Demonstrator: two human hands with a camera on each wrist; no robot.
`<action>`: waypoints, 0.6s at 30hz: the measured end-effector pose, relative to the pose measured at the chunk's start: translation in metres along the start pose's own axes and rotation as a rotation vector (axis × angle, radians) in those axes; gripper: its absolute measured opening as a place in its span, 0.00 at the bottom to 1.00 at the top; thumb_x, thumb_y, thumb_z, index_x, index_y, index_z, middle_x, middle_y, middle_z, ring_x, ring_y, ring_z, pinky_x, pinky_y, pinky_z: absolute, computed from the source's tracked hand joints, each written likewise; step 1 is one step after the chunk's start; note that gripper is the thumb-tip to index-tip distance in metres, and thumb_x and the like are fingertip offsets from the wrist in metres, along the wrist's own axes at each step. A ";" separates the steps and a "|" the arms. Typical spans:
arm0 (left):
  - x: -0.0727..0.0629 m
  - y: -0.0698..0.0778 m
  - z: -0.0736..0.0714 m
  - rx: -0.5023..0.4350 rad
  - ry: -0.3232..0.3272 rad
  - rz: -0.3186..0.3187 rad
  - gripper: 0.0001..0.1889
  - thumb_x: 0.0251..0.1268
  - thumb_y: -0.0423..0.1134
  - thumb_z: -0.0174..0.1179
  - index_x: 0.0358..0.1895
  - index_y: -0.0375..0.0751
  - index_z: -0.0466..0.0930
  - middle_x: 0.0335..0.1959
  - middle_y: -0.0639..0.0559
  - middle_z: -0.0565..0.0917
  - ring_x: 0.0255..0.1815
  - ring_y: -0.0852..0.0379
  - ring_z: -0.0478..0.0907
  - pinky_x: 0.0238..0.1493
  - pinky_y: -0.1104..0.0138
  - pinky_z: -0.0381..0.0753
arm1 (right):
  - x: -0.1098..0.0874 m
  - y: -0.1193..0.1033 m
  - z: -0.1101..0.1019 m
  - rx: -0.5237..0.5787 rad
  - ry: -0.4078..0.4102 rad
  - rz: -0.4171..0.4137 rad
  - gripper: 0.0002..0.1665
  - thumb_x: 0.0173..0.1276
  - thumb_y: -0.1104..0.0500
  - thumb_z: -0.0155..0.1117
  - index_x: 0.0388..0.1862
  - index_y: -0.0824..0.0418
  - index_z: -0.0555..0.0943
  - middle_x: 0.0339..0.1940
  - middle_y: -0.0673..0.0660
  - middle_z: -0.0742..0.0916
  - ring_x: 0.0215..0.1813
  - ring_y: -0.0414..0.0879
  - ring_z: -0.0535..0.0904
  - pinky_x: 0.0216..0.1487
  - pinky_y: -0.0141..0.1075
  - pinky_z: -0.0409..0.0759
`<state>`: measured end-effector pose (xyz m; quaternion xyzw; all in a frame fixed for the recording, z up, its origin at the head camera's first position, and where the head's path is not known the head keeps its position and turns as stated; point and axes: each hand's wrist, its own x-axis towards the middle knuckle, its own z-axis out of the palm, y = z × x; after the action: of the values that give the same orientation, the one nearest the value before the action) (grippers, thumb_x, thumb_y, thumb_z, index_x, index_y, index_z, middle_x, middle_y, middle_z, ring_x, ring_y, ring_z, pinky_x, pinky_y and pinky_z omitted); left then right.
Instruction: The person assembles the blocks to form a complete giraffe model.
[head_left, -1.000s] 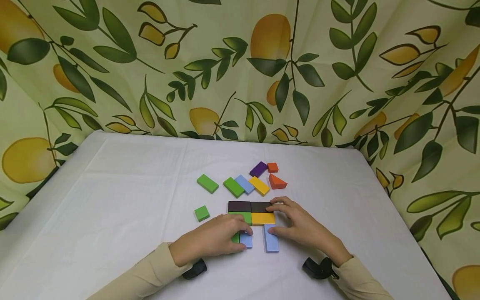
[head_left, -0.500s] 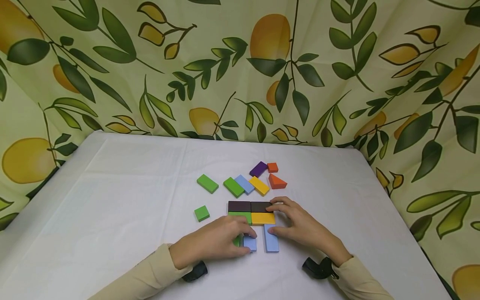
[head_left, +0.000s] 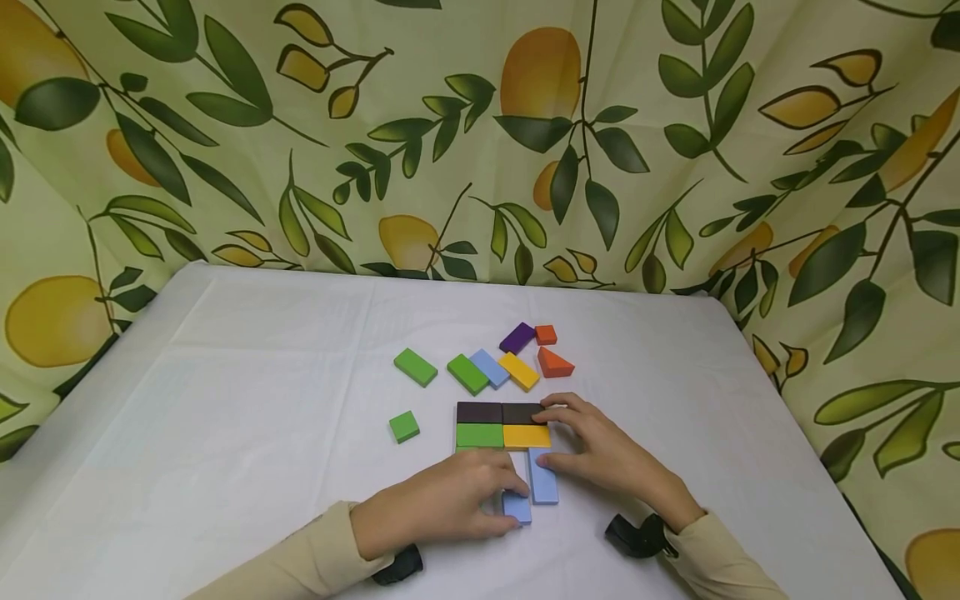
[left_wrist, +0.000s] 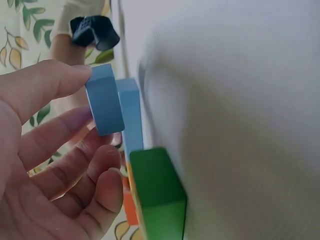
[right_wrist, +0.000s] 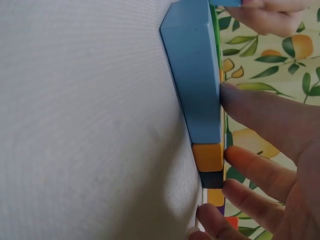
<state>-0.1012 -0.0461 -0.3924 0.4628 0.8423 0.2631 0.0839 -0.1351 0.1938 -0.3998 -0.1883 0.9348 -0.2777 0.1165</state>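
Observation:
My left hand point(head_left: 453, 497) pinches a small blue block point(left_wrist: 105, 102) between thumb and fingers, near the lower end of the long blue block point(head_left: 544, 485). The right hand point(head_left: 609, 450) rests on the laid-out blocks, its thumb at the long blue block's top and its fingertips at the right black block point(head_left: 519, 413). That block joins another black block point(head_left: 479, 412) in a row. Below them, a green block point(head_left: 480, 436) and a yellow block point(head_left: 527, 436) lie side by side. A further green block point(left_wrist: 160, 200) shows in the left wrist view; my left hand hides it in the head view.
Behind the layout lie loose blocks: purple point(head_left: 517, 337), orange-red point(head_left: 555, 363), yellow point(head_left: 519, 372), blue point(head_left: 490, 368) and green point(head_left: 416, 367). A green square block point(head_left: 404, 427) sits to the left. A white cloth point(head_left: 247, 417) covers the table; a patterned curtain point(head_left: 450, 125) hangs behind.
My left hand has carried the small blue block away from beside the lower green block, rightward and toward me. The right hand stays in place on the blocks.

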 end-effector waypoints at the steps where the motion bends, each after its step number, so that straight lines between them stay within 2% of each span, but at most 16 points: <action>1: 0.000 0.001 0.001 0.010 0.000 0.011 0.13 0.62 0.45 0.69 0.48 0.47 0.87 0.42 0.60 0.84 0.40 0.71 0.75 0.46 0.83 0.75 | 0.000 0.000 0.000 0.001 0.000 0.000 0.30 0.58 0.47 0.76 0.59 0.52 0.81 0.68 0.55 0.76 0.69 0.58 0.70 0.68 0.60 0.71; 6: 0.003 0.004 0.007 0.073 -0.008 0.053 0.13 0.63 0.47 0.67 0.48 0.49 0.87 0.43 0.61 0.85 0.42 0.71 0.76 0.49 0.82 0.76 | 0.000 0.000 -0.001 -0.002 -0.001 0.002 0.30 0.58 0.47 0.76 0.59 0.52 0.81 0.68 0.56 0.75 0.70 0.58 0.70 0.68 0.60 0.71; 18: 0.011 0.010 0.016 0.172 -0.063 0.071 0.14 0.64 0.49 0.67 0.49 0.52 0.87 0.43 0.62 0.85 0.46 0.69 0.78 0.52 0.76 0.78 | 0.000 0.002 -0.001 0.004 -0.002 -0.016 0.30 0.58 0.47 0.76 0.59 0.52 0.81 0.68 0.56 0.76 0.69 0.58 0.70 0.68 0.61 0.72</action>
<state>-0.0939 -0.0269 -0.3991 0.5061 0.8417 0.1781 0.0609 -0.1362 0.1958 -0.3997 -0.1959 0.9325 -0.2804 0.1159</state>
